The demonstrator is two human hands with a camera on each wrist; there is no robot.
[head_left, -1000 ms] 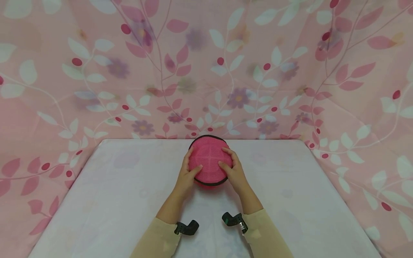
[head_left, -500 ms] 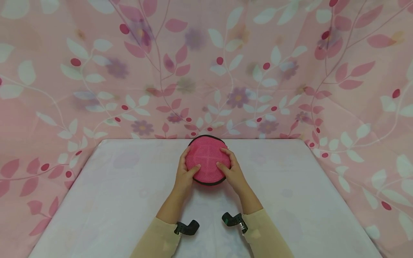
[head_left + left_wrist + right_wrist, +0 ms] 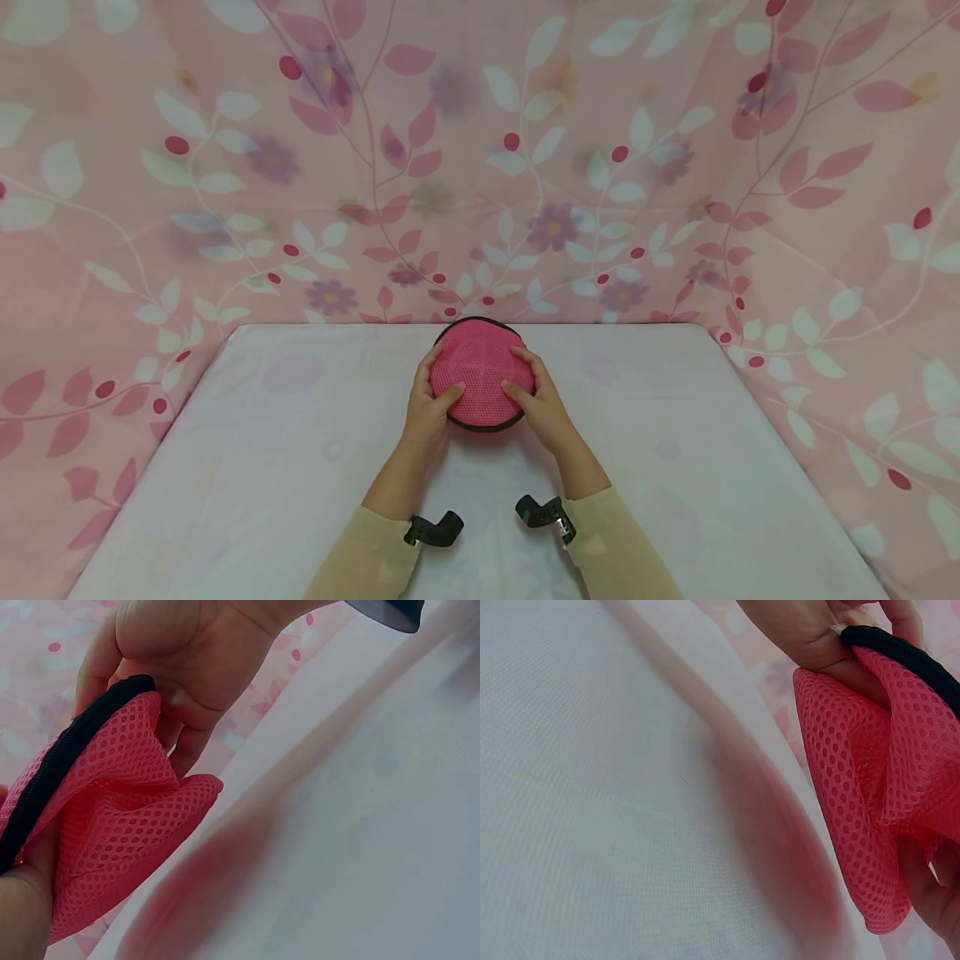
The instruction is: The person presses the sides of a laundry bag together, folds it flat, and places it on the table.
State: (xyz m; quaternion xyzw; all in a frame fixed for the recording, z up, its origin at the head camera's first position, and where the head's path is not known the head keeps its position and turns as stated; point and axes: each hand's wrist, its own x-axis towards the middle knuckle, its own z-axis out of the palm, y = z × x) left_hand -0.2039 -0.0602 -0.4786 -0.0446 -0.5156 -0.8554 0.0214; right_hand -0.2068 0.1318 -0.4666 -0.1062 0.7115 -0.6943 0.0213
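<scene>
A round pink mesh pouch (image 3: 483, 371) with a black trim edge is held up between both hands, above the far middle of the table. My left hand (image 3: 429, 404) grips its left side, thumb on the face turned to me. On the opposite side my right hand (image 3: 546, 402) grips it the same way. In the left wrist view the pouch (image 3: 112, 817) shows a black band along its rim and soft folds in the mesh beneath. The right wrist view has the folded underside of the pouch (image 3: 855, 787), with fingers tucked behind the mesh.
A white cloth covers the table (image 3: 300, 467). Pink floral curtain (image 3: 465, 167) hangs behind and along both sides. Black wrist cameras (image 3: 435, 530) sit at the cuffs of the beige sleeves (image 3: 367, 554). A reddish shadow (image 3: 195, 892) falls on the cloth under the pouch.
The pouch has shifted slightly left in the hands' hold and turned a little. Both hands have moved slightly left with it and keep their grip.
</scene>
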